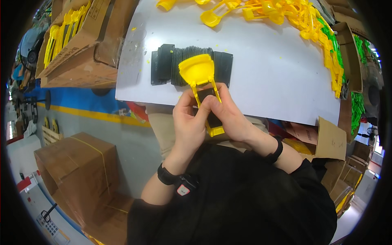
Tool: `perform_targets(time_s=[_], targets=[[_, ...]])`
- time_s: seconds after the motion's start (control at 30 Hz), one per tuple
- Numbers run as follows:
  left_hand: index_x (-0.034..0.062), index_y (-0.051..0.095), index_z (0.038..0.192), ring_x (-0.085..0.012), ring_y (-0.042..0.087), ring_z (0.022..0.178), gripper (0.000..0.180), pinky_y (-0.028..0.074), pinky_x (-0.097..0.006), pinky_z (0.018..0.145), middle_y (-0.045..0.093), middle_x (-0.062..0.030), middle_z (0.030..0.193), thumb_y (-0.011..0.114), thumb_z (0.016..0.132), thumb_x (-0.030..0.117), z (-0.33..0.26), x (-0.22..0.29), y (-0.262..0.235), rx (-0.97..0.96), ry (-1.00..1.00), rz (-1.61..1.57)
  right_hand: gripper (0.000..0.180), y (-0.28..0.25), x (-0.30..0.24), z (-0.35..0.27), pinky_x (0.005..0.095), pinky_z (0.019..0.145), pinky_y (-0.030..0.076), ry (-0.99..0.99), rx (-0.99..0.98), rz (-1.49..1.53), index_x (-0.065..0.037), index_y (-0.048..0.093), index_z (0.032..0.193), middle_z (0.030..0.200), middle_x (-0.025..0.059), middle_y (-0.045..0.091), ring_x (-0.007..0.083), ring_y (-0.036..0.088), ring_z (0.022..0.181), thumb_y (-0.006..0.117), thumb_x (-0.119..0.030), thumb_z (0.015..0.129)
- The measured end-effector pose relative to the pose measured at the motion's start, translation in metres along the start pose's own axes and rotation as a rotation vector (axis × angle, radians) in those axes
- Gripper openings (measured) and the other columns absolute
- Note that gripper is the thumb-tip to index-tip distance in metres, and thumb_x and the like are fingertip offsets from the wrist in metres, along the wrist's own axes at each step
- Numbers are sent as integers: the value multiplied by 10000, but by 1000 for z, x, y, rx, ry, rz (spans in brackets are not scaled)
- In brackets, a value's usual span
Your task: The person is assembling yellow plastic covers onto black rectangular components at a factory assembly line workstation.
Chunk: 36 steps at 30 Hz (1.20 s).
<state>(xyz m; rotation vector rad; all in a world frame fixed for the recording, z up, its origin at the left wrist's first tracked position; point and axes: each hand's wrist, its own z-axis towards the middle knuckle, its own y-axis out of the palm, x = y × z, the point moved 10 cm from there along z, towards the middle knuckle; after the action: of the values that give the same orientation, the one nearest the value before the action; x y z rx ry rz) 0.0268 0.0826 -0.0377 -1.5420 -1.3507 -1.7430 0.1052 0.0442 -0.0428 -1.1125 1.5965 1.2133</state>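
Note:
Both hands hold a yellow plastic piece (197,70) just over the table's near edge. It has a wide scoop-like end pointing away from me and two thin side rails joined by a crossbar nearest me. A dark flat plate (206,95) lies between the rails. My left hand (190,121) is closed around the left rail, and my right hand (232,118) around the right one. Both thumbs press on the dark plate. Just beyond, a row of thin black plates (164,61) lies on the white table (277,87), partly hidden by the scoop end.
Yellow plastic pieces (277,14) are heaped along the table's far and right side, with green pieces (326,30) beside them. A carton (87,61) of yellow pieces stands at the left. Another carton (77,163) is lower left; an open one (332,141) is at right.

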Motion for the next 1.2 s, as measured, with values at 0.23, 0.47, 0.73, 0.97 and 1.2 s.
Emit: perform_targets(time_s=[0.23,0.47,0.73,0.97,1.2], targets=[[-6,597,1107,-75,556,888,198,447,-231,793,629,-23,979,628,931,79,5,3,-1,134,-23,49,620,2,-12,0,302,930,423,-67,-5,0,9,292,1379,1177,141,537,155,515,1094,446,-462,1006],[-5,599,1063,-65,570,868,151,452,-217,761,639,-25,958,598,958,104,12,4,5,193,14,-96,631,-6,-15,-2,321,936,432,-181,80,-58,16,321,1395,1168,158,572,216,562,1073,408,-476,1009],[-7,601,1029,-63,574,833,144,456,-218,725,642,-25,934,604,958,118,14,-9,-2,232,-51,-26,647,-11,-16,-5,341,848,478,-264,143,-254,28,329,1398,1151,213,598,293,635,990,427,-469,997],[15,605,1048,-59,575,795,166,458,-215,688,638,-10,922,589,971,161,18,-16,5,182,-121,-109,637,-12,-27,-7,350,786,494,-283,177,-372,22,327,1419,1059,217,628,302,657,900,450,-437,995],[19,617,1044,-60,582,787,158,462,-215,689,646,-8,918,596,965,154,21,-20,2,191,-142,-207,643,-7,-26,-8,353,729,502,-162,139,-355,15,268,1453,1003,216,654,320,672,780,490,-374,991]])
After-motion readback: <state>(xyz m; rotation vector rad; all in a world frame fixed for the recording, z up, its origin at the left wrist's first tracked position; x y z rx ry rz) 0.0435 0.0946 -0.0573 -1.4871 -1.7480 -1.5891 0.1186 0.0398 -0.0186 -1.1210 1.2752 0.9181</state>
